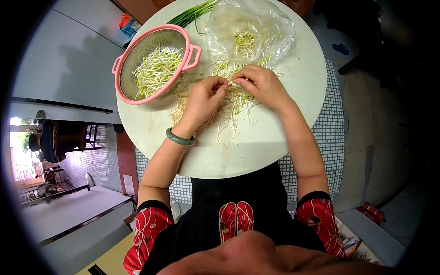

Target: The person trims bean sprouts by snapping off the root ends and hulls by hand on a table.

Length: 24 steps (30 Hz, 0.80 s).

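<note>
My left hand (205,100), with a green bangle (180,137) at the wrist, and my right hand (262,85) meet over the round table. Thumb and fingers of both are pinched together on a pale bean sprout (230,83), only a bit of which shows. Loose bean sprouts (234,101) with yellow-green heads lie beneath and around my hands. Thin brownish root ends (181,103) are heaped by my left hand. Left of it, a pink-rimmed mesh colander (120,87) holds a pile of sprouts (158,71).
A clear plastic bag (282,27) with more sprouts inside lies beyond my right hand. Green onions (190,14) rest at the far edge of the white round table (270,146). A white counter (82,211) stands to the left.
</note>
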{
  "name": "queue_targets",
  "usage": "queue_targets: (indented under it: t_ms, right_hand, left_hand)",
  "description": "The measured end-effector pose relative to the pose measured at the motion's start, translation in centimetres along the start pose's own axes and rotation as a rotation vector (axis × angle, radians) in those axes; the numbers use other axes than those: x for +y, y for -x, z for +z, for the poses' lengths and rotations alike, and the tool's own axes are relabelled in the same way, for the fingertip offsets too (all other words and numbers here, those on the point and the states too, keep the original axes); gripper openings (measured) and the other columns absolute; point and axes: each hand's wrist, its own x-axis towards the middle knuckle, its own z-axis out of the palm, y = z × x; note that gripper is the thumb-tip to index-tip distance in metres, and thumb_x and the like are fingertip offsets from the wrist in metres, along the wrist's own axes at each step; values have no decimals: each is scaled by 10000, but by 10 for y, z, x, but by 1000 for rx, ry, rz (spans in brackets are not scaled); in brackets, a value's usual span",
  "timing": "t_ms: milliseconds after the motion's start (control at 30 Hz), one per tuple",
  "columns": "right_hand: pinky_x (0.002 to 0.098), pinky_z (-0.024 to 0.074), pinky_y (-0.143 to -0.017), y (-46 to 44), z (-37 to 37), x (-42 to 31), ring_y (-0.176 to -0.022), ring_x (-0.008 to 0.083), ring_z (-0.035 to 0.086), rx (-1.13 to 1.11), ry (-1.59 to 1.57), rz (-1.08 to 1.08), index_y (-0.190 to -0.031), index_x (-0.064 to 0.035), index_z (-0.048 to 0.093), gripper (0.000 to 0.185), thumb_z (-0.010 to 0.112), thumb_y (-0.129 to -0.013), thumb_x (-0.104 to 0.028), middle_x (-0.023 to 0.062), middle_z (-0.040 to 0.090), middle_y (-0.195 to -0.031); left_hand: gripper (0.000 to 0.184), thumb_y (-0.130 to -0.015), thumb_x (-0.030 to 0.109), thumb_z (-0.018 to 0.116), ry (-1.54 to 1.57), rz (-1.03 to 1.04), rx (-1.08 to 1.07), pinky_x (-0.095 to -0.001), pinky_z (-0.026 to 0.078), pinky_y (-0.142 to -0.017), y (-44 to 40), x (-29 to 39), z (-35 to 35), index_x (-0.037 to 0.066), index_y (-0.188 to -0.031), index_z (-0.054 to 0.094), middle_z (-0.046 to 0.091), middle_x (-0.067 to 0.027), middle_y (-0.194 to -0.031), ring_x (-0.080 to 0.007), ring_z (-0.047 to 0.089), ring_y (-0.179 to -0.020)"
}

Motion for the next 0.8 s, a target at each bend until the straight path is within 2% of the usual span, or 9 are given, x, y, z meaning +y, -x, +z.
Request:
queue_targets:
  t_ms: [167, 367, 467, 567, 667, 700, 800]
  right_hand:
    - [307, 476, -666, 0, -14, -2, -738, 208, 593, 31, 5, 87, -923, -27, 673, 141, 664, -855, -150, 76, 639, -811]
    - [297, 469, -662, 0, -14, -1, -729, 201, 582, 3, 27, 69, -923, -18, 666, 147, 655, -870, -155, 79, 637, -818]
    - [293, 474, -680, 0, -14, -3, -753, 173, 592, -17, 16, 21, -913, -12, 656, 140, 642, -880, -148, 66, 635, -822]
    - [282, 491, -712, -2, -21, -11, -792, 143, 603, 10, -199, 285, -920, 1, 633, 152, 603, -920, -147, 53, 633, -830]
    - [266, 505, -689, -2, -12, 8, -740, 123, 592, 99, -773, 383, -958, -4, 617, 182, 552, -962, -174, 40, 642, -856]
    - [248, 516, -710, -3, -15, 6, -709, 110, 558, 86, -904, 435, -1033, 7, 577, 193, 522, -978, -169, 22, 610, -851]
    - [230, 477, -625, -5, -22, -1, -645, 84, 493, 77, -1163, 542, -1059, 1, 550, 163, 529, -960, -127, 2, 548, -799]
  left_hand:
    - [192, -938, 125, 582, 107, -37, 4, -223, 454, -669, 3, -7, -3, -36, -1031, 633, 636, -6, -853, -56, 543, -745]
    - [174, -940, 108, 575, 32, -42, 57, -218, 454, -676, 5, -8, -8, -36, -1011, 641, 638, -1, -870, -54, 544, -766]
    - [176, -931, 120, 590, 288, -100, 201, -229, 451, -648, 2, -18, -7, -43, -964, 644, 638, -1, -847, -63, 533, -732]
    - [171, -888, 139, 618, 326, -32, 100, -286, 423, -557, 4, -24, -18, -24, -853, 653, 613, -70, -698, -124, 513, -586]
    - [170, -863, 123, 626, -228, -20, -120, -330, 428, -558, 21, -6, -32, -11, -760, 629, 574, -93, -646, -196, 521, -568]
    - [87, -816, 99, 632, -457, 93, -137, -374, 446, -638, 22, -2, -32, 18, -786, 623, 572, -106, -704, -265, 563, -661]
    - [128, -808, 88, 639, -449, 369, 22, -348, 438, -700, 22, 11, -17, 36, -925, 627, 554, -80, -794, -253, 556, -747]
